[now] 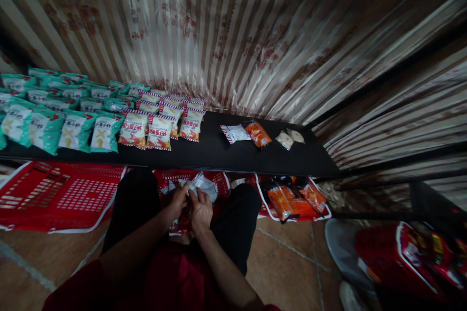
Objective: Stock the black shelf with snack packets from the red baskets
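Observation:
Between my knees, both hands are closed near each other over a red basket (pixel 223 185). My left hand (pixel 178 200) pinches at the edge of a silvery white snack bag (pixel 206 185). Beside it, my right hand (pixel 200 208) has its fingers curled on the near side of the same bag. The exact grip is dim and partly hidden by the fingers. On the black shelf (pixel 204 155) in front stand several white-and-orange snack bags (pixel 158 131) with striped edges, left of centre. Several teal snack bags (pixel 75 131) stand in rows farther left.
A white packet (pixel 236 133), an orange packet (pixel 258 134) and two pale round pieces (pixel 290 139) lie on the shelf's right part. A red basket (pixel 87 194) is at left; another holds orange packets (pixel 292 199). Striped curtain (pixel 219 34) hangs behind. Grey stool (pixel 341 248) at right.

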Demonstrator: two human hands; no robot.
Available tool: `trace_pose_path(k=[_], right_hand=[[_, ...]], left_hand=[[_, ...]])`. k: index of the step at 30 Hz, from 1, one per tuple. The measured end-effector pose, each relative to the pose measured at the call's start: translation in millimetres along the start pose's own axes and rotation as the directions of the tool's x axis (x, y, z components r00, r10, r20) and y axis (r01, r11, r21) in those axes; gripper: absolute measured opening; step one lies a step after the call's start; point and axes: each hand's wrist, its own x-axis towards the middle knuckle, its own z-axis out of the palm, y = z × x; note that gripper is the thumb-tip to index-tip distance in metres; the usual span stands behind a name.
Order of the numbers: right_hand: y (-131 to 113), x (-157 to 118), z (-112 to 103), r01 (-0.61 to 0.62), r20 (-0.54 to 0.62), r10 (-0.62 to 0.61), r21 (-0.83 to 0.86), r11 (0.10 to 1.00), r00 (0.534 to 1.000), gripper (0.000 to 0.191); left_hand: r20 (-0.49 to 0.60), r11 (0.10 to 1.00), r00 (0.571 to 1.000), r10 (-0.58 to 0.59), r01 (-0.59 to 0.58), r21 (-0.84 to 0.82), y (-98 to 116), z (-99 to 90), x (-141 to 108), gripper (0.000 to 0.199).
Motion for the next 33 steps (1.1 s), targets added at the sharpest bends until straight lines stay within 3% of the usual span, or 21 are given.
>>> trace_pose_path(k=[8,15,23,33], right_hand=[[2,-11,7,0.165,0.003,-0.165,0.035,0.986,0.986,0.042],[5,-13,7,0.183,-0.010,-0.183,0.065,0.981,0.983,0.039],[1,-6,9,0.151,-0.016,-0.151,0.025,0.988,0.988,0.055],[2,-1,12,0.096,-0.012,-0.096,0.004,0.995,0.995,0.061]], left_hand=[[-0.085,0.994,0.996,-0.005,-0.005,-0.110,6,-12.7,5,0.040],[-0.137,0.994,0.990,0.041,-0.055,-0.096,11,-13.7,1,0.027],[-0.189,0.975,0.960,0.207,-0.185,0.126,11,-9.3,-9,0.025],[-0.158,0.874,0.923,0.351,-0.263,0.408,14,-3.9,-25,0.020]])
